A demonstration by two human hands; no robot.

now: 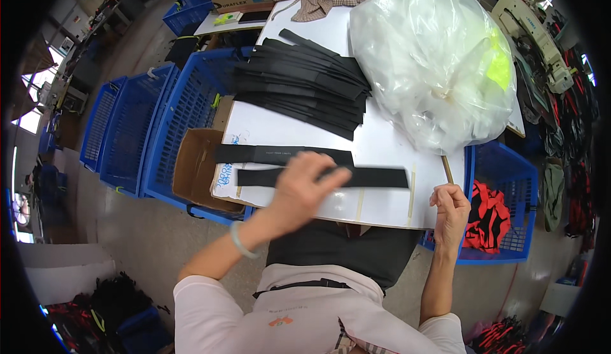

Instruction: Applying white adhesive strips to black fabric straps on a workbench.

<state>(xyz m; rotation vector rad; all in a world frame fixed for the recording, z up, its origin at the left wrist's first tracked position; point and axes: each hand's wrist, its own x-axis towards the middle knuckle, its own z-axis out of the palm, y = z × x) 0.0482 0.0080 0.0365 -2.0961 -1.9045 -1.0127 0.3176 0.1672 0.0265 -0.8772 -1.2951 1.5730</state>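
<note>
The left hand (304, 185) lies with open fingers flat on the nearer of 2 long black fabric strips (382, 177) on the white desk (382, 144); the right hand (450, 211) curls loosely at the desk's edge, holding nothing visible; judging by the tall stack of black strips (299, 83) behind, most remain unlaid.
</note>
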